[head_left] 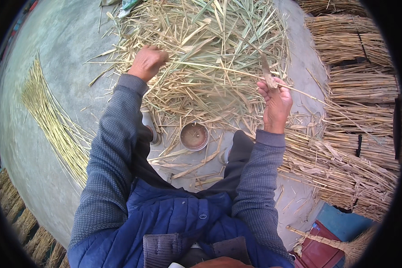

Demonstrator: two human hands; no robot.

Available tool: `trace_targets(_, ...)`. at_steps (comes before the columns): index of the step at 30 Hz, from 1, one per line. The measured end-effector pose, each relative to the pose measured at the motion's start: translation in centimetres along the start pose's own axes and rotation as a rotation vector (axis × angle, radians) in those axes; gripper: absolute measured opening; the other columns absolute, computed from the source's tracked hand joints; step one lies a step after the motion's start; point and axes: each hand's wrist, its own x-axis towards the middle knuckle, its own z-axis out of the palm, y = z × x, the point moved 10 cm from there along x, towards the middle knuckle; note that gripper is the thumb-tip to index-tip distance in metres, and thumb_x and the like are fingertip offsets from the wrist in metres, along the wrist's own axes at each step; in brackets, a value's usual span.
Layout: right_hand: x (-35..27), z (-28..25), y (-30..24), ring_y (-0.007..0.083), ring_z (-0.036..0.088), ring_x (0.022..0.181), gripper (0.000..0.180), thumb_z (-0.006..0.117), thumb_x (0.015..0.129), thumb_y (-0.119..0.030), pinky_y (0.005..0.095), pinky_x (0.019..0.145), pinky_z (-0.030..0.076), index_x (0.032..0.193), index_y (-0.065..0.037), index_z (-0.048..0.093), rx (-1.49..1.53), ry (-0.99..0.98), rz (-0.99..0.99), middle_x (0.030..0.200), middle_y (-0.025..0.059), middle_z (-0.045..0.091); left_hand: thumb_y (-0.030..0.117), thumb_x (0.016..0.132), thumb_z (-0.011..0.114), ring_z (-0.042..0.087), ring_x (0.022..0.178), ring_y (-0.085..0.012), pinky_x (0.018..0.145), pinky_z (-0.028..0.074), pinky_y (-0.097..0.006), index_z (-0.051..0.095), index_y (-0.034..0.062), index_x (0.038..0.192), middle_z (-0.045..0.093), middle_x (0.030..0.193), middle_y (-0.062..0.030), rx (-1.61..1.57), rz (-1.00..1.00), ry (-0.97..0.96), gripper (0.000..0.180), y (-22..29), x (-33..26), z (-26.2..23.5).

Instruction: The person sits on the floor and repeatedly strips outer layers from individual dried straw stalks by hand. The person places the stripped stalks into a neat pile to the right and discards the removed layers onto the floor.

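From the head camera, looking straight down, the person sits on a smooth grey concrete floor (pixel 53 53) with both forearms in grey knitted sleeves reaching forward. The left hand (pixel 147 61) is curled into a tight fist around one end of a long, thin, pale reed stalk (pixel 219 68), knuckles up, at the near left edge of a loose heap of dry husks and leaves (pixel 210 40). The stalk runs straight across the heap toward the right hand (pixel 274 100), which is raised palm-inward with fingers bent, pinching the stalk together with a flat brownish strip of leaf sheath (pixel 267 71) that stands up from the fingertips. The heap is a tangle of flat, papery, straw-coloured blades lying in every direction.

Near the person's knees a small round metal bowl (pixel 194 136) with a dull brown inside stands on the floor, with stray husks just beside it. On the left a fan-shaped sheaf of clean yellow stalks (pixel 53 125) lies flat, well apart from the heap. On the right, thick bundles of rough unstripped reeds (pixel 357 102) are stacked in rows, some bound with dark ties. A straw broom (pixel 339 243) lies at the lower right beside a red box (pixel 319 252)
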Motion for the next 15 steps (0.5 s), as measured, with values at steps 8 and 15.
trace_targets(8,-0.6,0.8,0.5,0.0194,0.073,0.083,0.023,0.072,0.093,-0.014,0.0264,0.070,0.062,0.105,0.002,0.061,0.004,-0.012,0.088,0.099,0.0152,0.071,0.013,0.076,0.074,0.061,0.084,-0.0197,0.078,0.041,-0.039,0.069,0.0178,0.081,0.067,0.074,-0.0009,0.133,-0.177,-0.205,0.009,-0.4,0.3,0.0)
trace_targets(15,-2.5,6.4,3.9,0.0202,0.072,0.084,0.025,0.072,0.093,-0.013,0.0255,0.071,0.061,0.108,0.003,0.060,0.011,-0.082,0.104,0.101,0.0170,0.071,0.021,0.084,0.077,0.069,0.083,-0.0273,0.075,0.052,-0.038,0.076,0.0056,0.098,0.074,0.089,-0.0108,-0.785,-0.045,0.019,0.021,11.5,5.0,0.1)
